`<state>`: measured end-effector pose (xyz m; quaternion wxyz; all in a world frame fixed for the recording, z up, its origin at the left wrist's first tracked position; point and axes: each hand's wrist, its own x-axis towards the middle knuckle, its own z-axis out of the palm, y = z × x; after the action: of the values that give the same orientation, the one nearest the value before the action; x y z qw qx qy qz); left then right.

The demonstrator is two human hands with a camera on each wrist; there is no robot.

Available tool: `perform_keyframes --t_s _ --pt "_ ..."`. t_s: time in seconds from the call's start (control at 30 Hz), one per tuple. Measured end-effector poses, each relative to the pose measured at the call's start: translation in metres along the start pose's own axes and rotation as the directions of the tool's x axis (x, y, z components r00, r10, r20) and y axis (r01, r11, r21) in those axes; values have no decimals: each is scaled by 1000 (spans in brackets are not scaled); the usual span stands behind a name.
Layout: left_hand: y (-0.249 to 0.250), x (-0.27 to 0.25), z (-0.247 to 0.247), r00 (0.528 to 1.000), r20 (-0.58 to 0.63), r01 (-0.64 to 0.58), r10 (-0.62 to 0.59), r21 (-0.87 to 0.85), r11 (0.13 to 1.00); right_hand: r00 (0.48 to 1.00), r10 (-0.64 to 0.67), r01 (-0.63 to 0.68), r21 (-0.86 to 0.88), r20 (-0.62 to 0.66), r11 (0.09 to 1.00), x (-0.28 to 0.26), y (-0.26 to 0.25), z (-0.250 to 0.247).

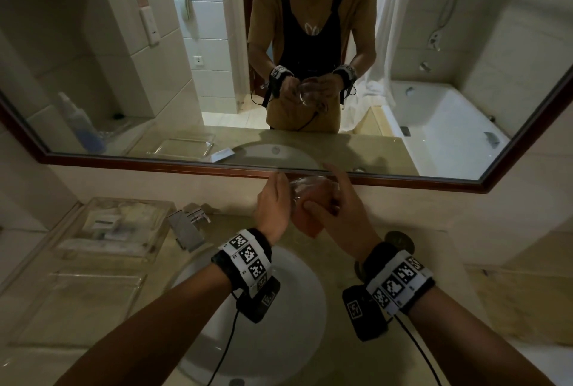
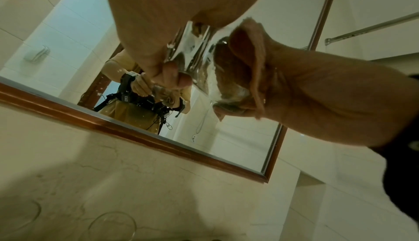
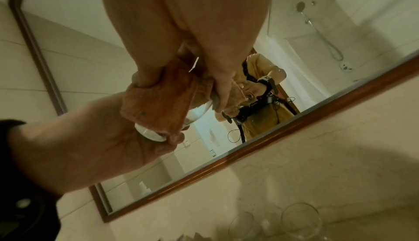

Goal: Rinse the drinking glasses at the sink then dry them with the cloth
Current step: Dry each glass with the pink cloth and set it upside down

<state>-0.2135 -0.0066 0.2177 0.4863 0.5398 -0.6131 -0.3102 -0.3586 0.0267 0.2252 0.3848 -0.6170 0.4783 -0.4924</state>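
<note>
Glass (image 1: pixel 305 190) in cloth (image 1: pixel 307 221), above sink (image 1: pixel 279 339) rim.

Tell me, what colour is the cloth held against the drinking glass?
The cloth is orange, plain with no pattern; the right wrist view shows it best.

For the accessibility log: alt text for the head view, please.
Both hands hold a drinking glass above the white sink, the right hand working an orange cloth into it, the left hand gripping it. A mirror reflects the person.
</note>
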Motion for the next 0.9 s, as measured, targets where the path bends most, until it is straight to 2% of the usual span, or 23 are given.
perform_keyframes --t_s 0.1,0.2,0.3,0.37,0.47,0.6,0.8,0.9 --pt "3 -7 5 1000 6 -23 23 -47 999 999 -6 5 -13 -54 1000 2 -3 1" --pt "7 -7 5 996 -35 -79 76 -71 994 991 103 -91 136 -81 986 1 3 4" --pt "10 -6 3 990 -64 -131 126 -90 987 961 206 -160 241 -182 957 0 0 6" --pt "11 -4 1 985 -68 -166 161 -86 982 960 175 -125 229 -216 965 0 -2 5" --pt "12 0 -1 984 -56 -176 171 -91 980 990 82 -66 136 -114 989 -2 -1 1" --pt "12 3 -3 991 -30 -132 130 -90 987 999 46 -45 91 -7 995 -5 -6 -1" --pt "7 4 -7 983 82 -156 164 -99 983 999 32 -32 16 6 999 -2 -11 -6" --pt "4 -1 -5 979 84 -177 184 -91 980 999 38 -39 12 8 999 -2 -13 -5"
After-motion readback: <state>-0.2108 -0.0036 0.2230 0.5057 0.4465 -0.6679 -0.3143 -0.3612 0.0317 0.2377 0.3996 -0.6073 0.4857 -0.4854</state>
